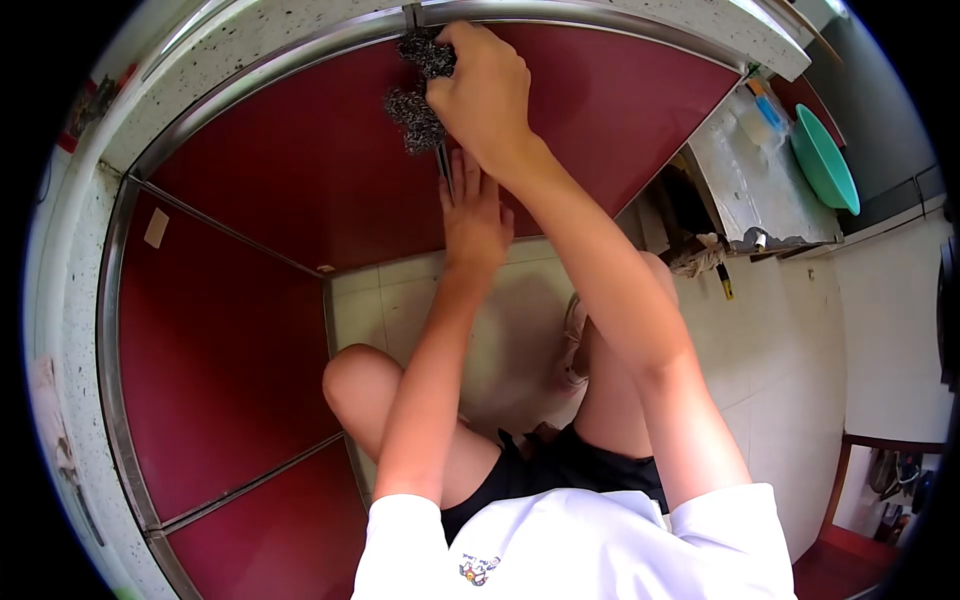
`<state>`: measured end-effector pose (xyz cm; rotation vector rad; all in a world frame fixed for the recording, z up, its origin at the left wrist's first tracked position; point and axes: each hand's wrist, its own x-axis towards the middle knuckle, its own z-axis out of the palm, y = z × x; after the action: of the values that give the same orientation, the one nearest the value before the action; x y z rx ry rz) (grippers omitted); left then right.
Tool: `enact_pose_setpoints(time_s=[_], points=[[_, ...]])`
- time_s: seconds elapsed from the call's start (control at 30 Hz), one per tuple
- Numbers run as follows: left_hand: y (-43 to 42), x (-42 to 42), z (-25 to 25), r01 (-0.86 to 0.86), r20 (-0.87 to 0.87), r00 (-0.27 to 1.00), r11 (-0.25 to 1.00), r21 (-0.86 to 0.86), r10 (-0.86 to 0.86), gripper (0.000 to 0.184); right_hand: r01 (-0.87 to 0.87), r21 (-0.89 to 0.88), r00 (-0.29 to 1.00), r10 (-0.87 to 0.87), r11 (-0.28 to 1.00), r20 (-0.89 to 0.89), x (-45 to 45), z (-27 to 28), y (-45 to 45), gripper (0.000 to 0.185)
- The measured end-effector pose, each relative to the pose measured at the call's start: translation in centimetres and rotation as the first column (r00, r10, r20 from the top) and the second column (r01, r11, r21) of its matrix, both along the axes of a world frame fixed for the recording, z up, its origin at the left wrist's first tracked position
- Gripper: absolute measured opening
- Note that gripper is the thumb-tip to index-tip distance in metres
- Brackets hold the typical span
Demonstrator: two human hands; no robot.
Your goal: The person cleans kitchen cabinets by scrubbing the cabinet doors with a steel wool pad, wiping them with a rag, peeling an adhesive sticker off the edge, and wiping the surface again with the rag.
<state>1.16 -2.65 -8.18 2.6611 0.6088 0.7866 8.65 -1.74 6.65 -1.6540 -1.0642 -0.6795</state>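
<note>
My right hand [487,95] is closed on a dark steel wool scourer [424,53], pressed near the top of the red cabinet doors [300,140], by the metal strip between them. A second tangle of steel wool [413,120] shows just below; whether it joins the first I cannot tell. Lower down, my left hand [476,218] lies against the door with its fingers stretched upward. Its fingertips are beside the upright metal strip [444,165]. Part of the strip is hidden by the steel wool and the hands.
A speckled countertop [240,55] with a metal edge overhangs the doors. More red panels [215,350] stand to the left. On the right, a low worn surface [745,185] holds a green basin [824,160] and a clear container [765,125]. Pale tiles [770,330] cover the floor.
</note>
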Motion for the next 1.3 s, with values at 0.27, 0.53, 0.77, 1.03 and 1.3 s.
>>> enact_pose_setpoints(time_s=[0.27, 0.53, 0.77, 1.03, 1.3], points=[[-1.5, 0.2, 1.4, 0.006, -0.028, 1.000, 1.000, -0.001, -0.006, 0.052, 0.061, 0.324, 0.841, 0.127, 0.944, -0.527, 10.7, -0.3, -11.1, 0.016], [-1.7, 0.0, 1.5, -0.083, -0.164, 0.982, 0.995, 0.047, 0.090, 0.054, -0.053, 0.103, 0.992, 0.041, 0.993, 0.122, 5.9, -0.9, -6.2, 0.029], [-2.0, -0.6, 1.6, -0.277, -0.107, 0.952, 0.956, 0.095, 0.287, 0.051, -0.055, -0.354, 0.935, 0.173, 0.934, 0.311, 5.8, -7.2, -6.0, 0.037], [4.0, -3.5, 12.0, 0.083, 0.282, 0.940, 0.928, 0.364, -0.194, 0.075, -0.013, -0.431, 0.925, 0.174, 0.902, 0.337, 5.6, -7.5, -6.7, 0.032], [7.1, -2.6, 16.3, 0.260, -0.078, 0.964, 0.830, 0.494, -0.256, 0.090, -0.047, -0.345, 0.941, 0.157, 0.937, 0.299, 4.2, -9.5, -3.1, 0.035]])
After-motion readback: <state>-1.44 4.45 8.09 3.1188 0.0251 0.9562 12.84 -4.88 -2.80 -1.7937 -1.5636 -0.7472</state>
